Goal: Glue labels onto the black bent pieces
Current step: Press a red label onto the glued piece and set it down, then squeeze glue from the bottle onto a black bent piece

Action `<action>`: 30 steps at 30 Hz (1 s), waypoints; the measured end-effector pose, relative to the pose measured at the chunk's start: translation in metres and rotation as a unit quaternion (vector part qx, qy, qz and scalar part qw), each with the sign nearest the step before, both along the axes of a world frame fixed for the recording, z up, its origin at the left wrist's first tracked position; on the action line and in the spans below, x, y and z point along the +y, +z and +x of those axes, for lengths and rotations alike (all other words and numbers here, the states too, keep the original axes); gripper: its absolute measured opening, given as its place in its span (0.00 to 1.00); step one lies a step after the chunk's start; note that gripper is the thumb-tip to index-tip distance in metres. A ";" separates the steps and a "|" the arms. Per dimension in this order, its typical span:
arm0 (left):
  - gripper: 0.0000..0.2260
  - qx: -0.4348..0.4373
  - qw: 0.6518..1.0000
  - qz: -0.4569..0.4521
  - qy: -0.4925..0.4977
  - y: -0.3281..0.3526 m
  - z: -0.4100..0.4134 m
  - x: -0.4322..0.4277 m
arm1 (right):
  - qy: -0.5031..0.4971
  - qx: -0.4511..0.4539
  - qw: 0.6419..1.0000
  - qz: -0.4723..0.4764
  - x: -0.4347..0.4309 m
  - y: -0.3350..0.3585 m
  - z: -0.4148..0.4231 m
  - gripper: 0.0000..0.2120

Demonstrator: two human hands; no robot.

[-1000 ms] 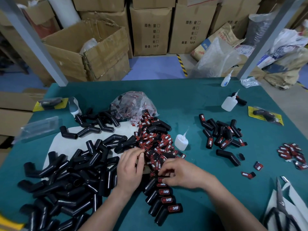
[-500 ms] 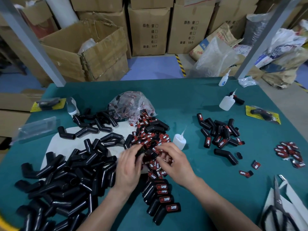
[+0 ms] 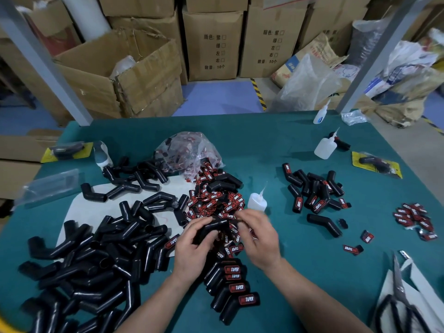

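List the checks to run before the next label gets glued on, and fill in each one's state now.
1. Grip on the black bent piece by the left hand: ok, fingers curl round it.
2. A label pinched in the right hand: cannot tell, its fingers are blurred.
3. The glue bottle upright, just beyond the right hand: ok.
4. The label pile stocked: ok, many loose labels lie there.
5. Glue already on the piece: cannot tell.
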State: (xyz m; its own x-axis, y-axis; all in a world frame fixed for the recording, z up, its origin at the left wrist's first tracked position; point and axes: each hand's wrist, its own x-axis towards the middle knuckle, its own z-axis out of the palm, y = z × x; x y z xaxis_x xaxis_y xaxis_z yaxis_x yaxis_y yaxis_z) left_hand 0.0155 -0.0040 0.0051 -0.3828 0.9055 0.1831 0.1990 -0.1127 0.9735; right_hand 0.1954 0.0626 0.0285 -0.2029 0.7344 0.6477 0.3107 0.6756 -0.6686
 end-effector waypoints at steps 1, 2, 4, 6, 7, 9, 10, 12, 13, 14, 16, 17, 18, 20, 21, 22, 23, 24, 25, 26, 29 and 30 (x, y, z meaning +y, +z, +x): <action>0.14 -0.008 1.000 -0.009 0.008 0.000 -0.001 -0.001 | -0.046 0.026 0.997 0.052 0.004 -0.001 0.005 0.11; 0.14 -0.019 1.000 -0.016 0.013 0.001 -0.001 -0.002 | -0.091 0.048 0.991 0.081 0.010 -0.001 0.010 0.13; 0.15 -0.033 0.999 -0.026 0.016 0.004 0.000 -0.003 | -0.152 0.061 0.986 0.037 0.023 -0.004 0.018 0.22; 0.16 -0.050 0.998 -0.040 0.010 0.004 0.001 -0.003 | -0.160 0.022 0.981 -0.104 0.031 -0.008 0.021 0.29; 0.16 -0.064 0.997 -0.043 0.006 0.006 0.003 -0.004 | -0.154 -0.012 0.974 -0.165 0.034 -0.011 0.021 0.30; 0.14 -0.078 0.996 -0.042 0.005 0.008 0.005 -0.004 | -0.141 -0.074 0.960 -0.229 0.039 -0.019 0.020 0.24; 0.13 -0.084 0.996 -0.041 0.005 0.010 0.005 -0.005 | -0.129 -0.088 0.958 -0.238 0.041 -0.021 0.021 0.18; 0.13 -0.089 0.995 -0.040 0.004 0.013 0.006 -0.005 | -0.111 -0.091 0.960 -0.241 0.041 -0.022 0.020 0.11; 0.13 -0.084 0.996 -0.037 0.005 0.012 0.006 -0.005 | -0.109 -0.089 0.962 -0.235 0.040 -0.022 0.020 0.10; 0.14 -0.077 0.996 -0.034 0.006 0.012 0.006 -0.005 | -0.106 -0.087 0.964 -0.229 0.038 -0.022 0.020 0.10; 0.14 -0.053 0.998 -0.031 0.010 0.011 0.005 -0.005 | -0.096 -0.097 0.966 -0.220 0.035 -0.021 0.018 0.10; 0.13 -0.027 0.999 -0.037 0.010 0.010 0.005 -0.005 | -0.091 -0.103 0.967 -0.216 0.034 -0.021 0.017 0.10; 0.13 0.018 0.999 -0.045 0.008 0.008 0.005 -0.004 | -0.089 -0.103 0.967 -0.214 0.035 -0.020 0.017 0.10; 0.12 0.151 0.987 -0.047 0.007 0.007 0.005 -0.003 | -0.094 -0.088 0.967 -0.219 0.036 -0.020 0.017 0.10; 0.12 0.202 0.978 -0.043 0.005 0.007 0.005 -0.002 | -0.097 -0.083 0.967 -0.221 0.037 -0.020 0.017 0.10; 0.11 0.241 0.970 -0.039 -0.001 0.008 0.006 -0.001 | -0.098 -0.081 0.966 -0.226 0.037 -0.020 0.017 0.10; 0.11 0.271 0.962 -0.035 -0.007 0.009 0.007 0.000 | -0.100 -0.082 0.964 -0.232 0.038 -0.020 0.017 0.10; 0.11 0.291 0.956 -0.031 -0.011 0.009 0.008 0.001 | -0.102 -0.082 0.962 -0.239 0.038 -0.019 0.016 0.09; 0.11 0.296 0.955 -0.033 -0.013 0.009 0.008 0.000 | -0.107 -0.076 0.961 -0.245 0.038 -0.019 0.016 0.09; 0.11 0.288 0.957 -0.036 -0.013 0.010 0.008 -0.001 | -0.116 -0.064 0.959 -0.249 0.039 -0.018 0.017 0.09; 0.10 0.234 0.972 -0.036 0.003 0.018 0.001 -0.001 | -0.150 -0.031 0.958 -0.243 0.043 -0.016 0.023 0.09; 0.10 0.220 0.975 -0.032 0.015 0.022 -0.002 0.001 | -0.154 -0.031 0.956 -0.249 0.045 -0.015 0.026 0.09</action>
State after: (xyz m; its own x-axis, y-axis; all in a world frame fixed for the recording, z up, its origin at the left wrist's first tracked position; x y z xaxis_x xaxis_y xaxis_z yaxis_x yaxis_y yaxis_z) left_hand 0.0135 -0.0026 0.0271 -0.3073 0.9100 0.2784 0.6013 -0.0411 0.7979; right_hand 0.2210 0.1080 0.0133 0.0456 0.9794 0.1968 0.4930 0.1493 -0.8571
